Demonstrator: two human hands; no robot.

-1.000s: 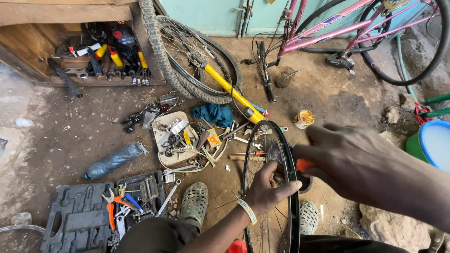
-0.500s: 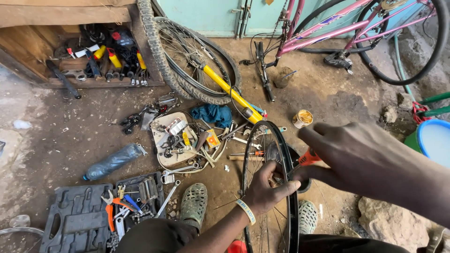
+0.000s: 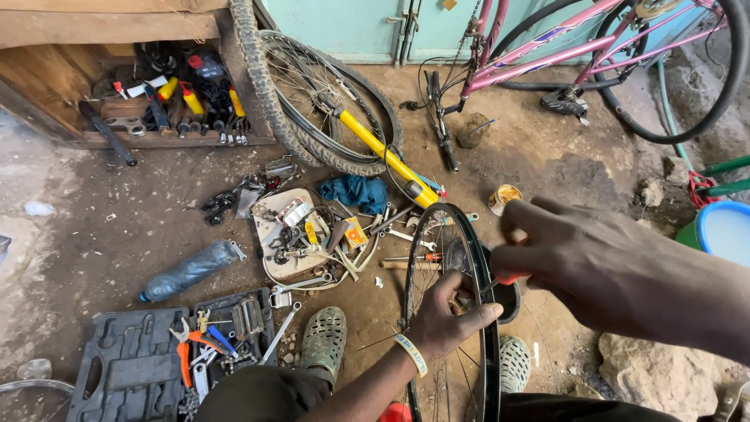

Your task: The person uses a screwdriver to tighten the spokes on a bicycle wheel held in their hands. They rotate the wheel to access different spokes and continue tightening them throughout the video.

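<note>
Wheel [image 3: 449, 312] upright between the knees, bare of tyre. Left hand [image 3: 447, 316] clamped on spokes near the rim; right hand [image 3: 582, 262] pinching an orange-handled tool [image 3: 506, 277] at the rim. Looks mid-job, spoke work unfinished.

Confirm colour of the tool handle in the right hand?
Red-orange handle, gripped in the right hand; head view.

The brown dirt floor [image 3: 141, 227] holds a squashed clear plastic bottle [image 3: 190, 270], a grey plastic tool case [image 3: 148, 363], a crumpled blue cloth [image 3: 355, 193] and a small yellow tin [image 3: 504, 197].
</note>
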